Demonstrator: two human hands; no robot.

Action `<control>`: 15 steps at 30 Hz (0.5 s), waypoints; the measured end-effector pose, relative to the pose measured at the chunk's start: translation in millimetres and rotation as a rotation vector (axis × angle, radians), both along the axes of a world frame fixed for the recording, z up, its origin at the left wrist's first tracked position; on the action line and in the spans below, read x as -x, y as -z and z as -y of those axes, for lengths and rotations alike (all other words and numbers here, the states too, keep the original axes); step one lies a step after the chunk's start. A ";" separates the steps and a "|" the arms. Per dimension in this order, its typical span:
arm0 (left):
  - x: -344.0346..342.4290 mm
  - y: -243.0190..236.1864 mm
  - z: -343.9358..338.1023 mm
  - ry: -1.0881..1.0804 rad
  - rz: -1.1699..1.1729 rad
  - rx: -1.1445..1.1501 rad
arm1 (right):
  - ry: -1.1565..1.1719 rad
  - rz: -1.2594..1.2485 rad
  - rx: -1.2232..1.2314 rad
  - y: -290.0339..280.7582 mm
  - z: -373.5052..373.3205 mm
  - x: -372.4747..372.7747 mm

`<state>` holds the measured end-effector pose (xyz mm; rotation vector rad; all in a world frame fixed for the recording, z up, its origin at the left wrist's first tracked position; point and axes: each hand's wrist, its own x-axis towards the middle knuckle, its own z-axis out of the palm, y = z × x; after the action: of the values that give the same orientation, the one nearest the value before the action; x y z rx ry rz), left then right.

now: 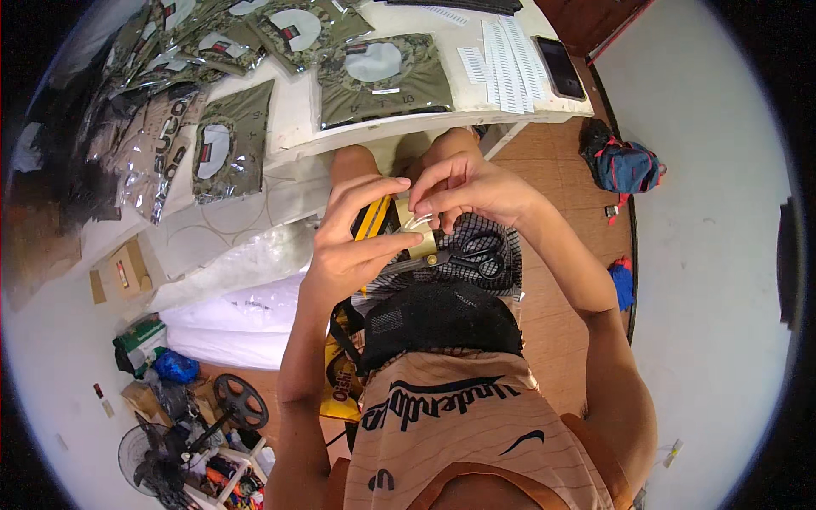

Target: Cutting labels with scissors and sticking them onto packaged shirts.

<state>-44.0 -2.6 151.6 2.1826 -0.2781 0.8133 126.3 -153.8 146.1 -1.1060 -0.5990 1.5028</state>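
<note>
Above my lap, my left hand (357, 228) curls its thumb and fingers around a small, pale yellowish roll of tape (418, 228) with a shiny, whitish curved edge. My right hand (480, 189) meets it from the other side, fingertips pinched at the top of the roll. Whether a loose strip lies between those fingertips is too small to make out. Just below, a pair of black-handled scissors (463, 257) rests on my lap over black-and-white checked cloth, blades toward the left. Black fabric (442, 321) is bunched nearer my waist.
On the white table (297, 146) ahead lie several bagged camouflage shirts (387, 81), label strips (508, 64) and a dark phone (558, 66). A backpack (625, 164) sits on the floor at right. White sacks (234, 327) and a dismantled fan (153, 455) are at lower left.
</note>
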 end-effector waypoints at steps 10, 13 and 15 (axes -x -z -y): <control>-6.9 12.7 -15.6 -0.070 -0.051 -0.023 | 0.126 0.307 -0.205 17.6 -9.8 5.4; -16.2 16.8 -23.5 -0.073 -0.035 -0.045 | 0.215 0.329 -0.199 22.2 -17.0 3.3; -23.7 21.0 -30.0 -0.086 -0.035 -0.053 | 0.231 0.374 -0.132 16.8 -20.9 -2.1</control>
<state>-20.3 27.4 130.7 2.2697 -0.1915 0.8231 128.5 -133.0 129.3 -1.3150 -0.7844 1.0505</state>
